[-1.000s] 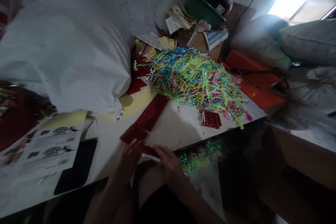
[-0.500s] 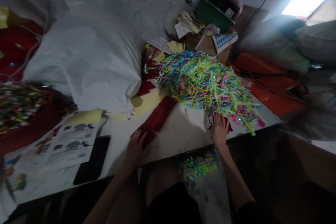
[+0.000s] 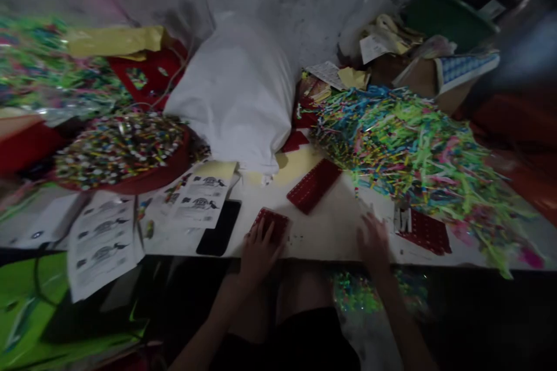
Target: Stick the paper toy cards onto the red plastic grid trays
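Observation:
My left hand (image 3: 261, 244) lies with fingers spread on a dark red perforated card (image 3: 278, 225) near the table's front edge. A second red card (image 3: 314, 185) rests slanted behind it, on the white tabletop. My right hand (image 3: 373, 240), somewhat blurred, is over the table with its fingers apart and nothing visible in them. To its right is another red card (image 3: 429, 233) with small white pieces (image 3: 402, 220) at its left end. Beyond that spreads a large heap of colourful strips (image 3: 404, 139).
A white sack (image 3: 239, 93) stands at the back. Left of it is a red basin (image 3: 152, 181) full of small colourful pieces. Printed sheets (image 3: 202, 197) and a black phone-like object (image 3: 221, 229) lie left of my left hand. A green bin (image 3: 444, 17) is at the back right.
The view has turned left, showing the basin fully. My right hand has left the card with white pieces and moved left of it. The two left red cards now lie apart, one under my left hand.

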